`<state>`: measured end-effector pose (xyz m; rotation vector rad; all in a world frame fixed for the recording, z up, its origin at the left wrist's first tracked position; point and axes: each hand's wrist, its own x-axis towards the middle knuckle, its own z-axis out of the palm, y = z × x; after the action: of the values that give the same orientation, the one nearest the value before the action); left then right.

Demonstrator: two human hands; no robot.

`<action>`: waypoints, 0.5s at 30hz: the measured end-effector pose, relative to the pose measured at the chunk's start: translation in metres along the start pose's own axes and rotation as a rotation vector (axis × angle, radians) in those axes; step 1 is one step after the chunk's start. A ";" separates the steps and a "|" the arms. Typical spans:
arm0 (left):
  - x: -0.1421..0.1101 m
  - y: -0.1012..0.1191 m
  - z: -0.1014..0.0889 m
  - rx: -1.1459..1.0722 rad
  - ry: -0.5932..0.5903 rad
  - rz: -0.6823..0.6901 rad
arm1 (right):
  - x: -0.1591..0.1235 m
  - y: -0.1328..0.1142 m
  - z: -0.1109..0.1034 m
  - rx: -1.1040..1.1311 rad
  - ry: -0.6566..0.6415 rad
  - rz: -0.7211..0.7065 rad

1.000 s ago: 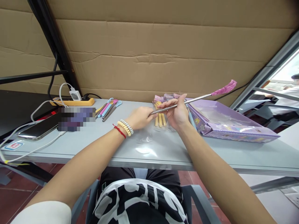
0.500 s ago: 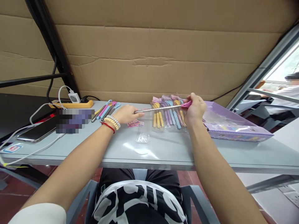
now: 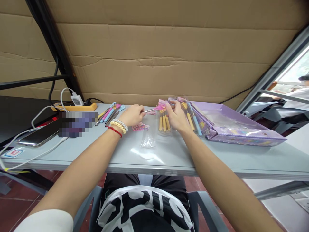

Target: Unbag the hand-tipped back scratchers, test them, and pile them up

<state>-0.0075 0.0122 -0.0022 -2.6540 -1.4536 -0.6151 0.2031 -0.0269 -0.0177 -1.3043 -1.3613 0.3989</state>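
A telescopic back scratcher (image 3: 159, 107) with a pink claw head and a thin metal rod lies level between my hands, just above the table. My left hand (image 3: 132, 116) is closed on its rod end, most of which is hidden in the fingers. At the pink head, my right hand (image 3: 177, 115) pinches with thumb and fingers. Under and beside the right hand lie bagged back scratchers (image 3: 164, 122) with yellow handles. More with yellow and blue handles (image 3: 193, 119) lie to its right. Loose back scratchers (image 3: 111, 112) in several colours rest left of my left hand.
Pink printed cards (image 3: 140, 126) and a clear plastic bag (image 3: 148, 140) lie in front of my hands. An open purple box (image 3: 243, 137) stands at right. At left are a phone (image 3: 38, 133), white cables and a yellow power strip (image 3: 90, 107). A person sits far right.
My right hand has moved left towards my left hand with the pink head. The metal rod showing between them is much shorter. The purple box's near-left part shows more now.
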 end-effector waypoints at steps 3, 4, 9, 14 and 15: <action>0.002 -0.019 -0.002 0.150 -0.052 -0.306 | -0.001 0.001 0.000 -0.057 -0.030 -0.034; 0.002 -0.025 -0.003 0.179 -0.071 -0.402 | -0.001 0.001 -0.001 -0.073 -0.053 -0.032; 0.000 -0.049 -0.008 0.186 -0.044 -0.682 | -0.004 0.000 -0.003 -0.140 -0.159 -0.057; -0.001 -0.065 -0.006 0.219 0.014 -0.764 | -0.007 -0.003 -0.002 -0.227 -0.255 -0.102; -0.001 -0.068 -0.004 0.210 0.006 -0.753 | -0.008 -0.004 -0.002 -0.250 -0.280 -0.106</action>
<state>-0.0647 0.0481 -0.0083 -1.8935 -2.3600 -0.4543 0.2009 -0.0358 -0.0176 -1.4090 -1.7533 0.3558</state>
